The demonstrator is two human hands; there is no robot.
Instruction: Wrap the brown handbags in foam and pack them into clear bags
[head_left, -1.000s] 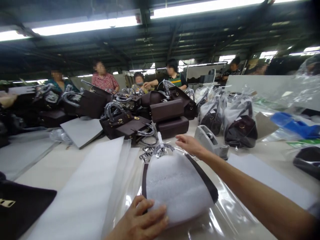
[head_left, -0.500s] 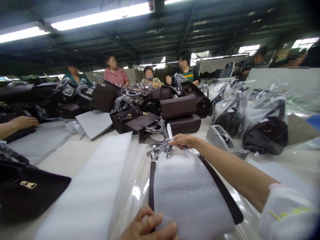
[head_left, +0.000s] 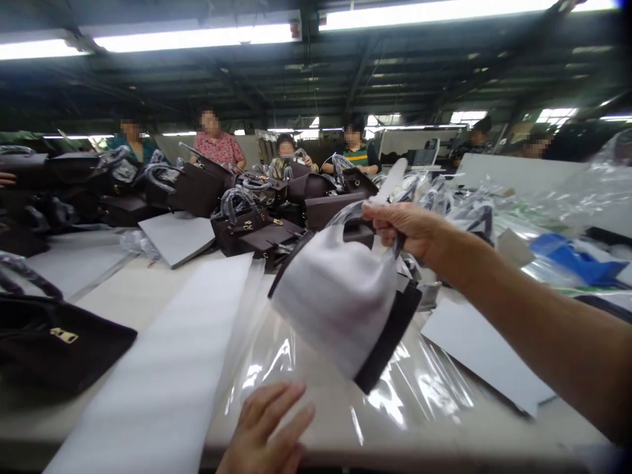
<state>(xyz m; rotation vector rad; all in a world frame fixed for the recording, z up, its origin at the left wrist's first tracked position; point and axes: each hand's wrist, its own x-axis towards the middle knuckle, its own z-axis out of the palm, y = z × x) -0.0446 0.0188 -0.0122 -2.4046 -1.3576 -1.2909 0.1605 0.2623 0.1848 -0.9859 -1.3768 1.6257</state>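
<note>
My right hand is closed around the plastic-wrapped handles of a dark handbag, which hangs tilted above the table. White foam sheet covers most of the bag's body, leaving its dark side edges showing. A pale strip sticks up by the fingers of that hand; where it is attached I cannot tell. Low in the view, my left hand is empty with its fingers apart, over the table near clear plastic sheeting. A stack of white foam sheets lies left of it.
Another dark handbag stands at the left edge. Piled dark handbags with wrapped handles run across the back. A grey-white board and a white sheet lie on the table. Blue material is at right. Several people sit beyond the pile.
The foam-covered handbag has been lifted off the plastic sheeting by its handles and tilted. My left hand has come away from the foam. Bagged handbags at right have left that spot in view.
</note>
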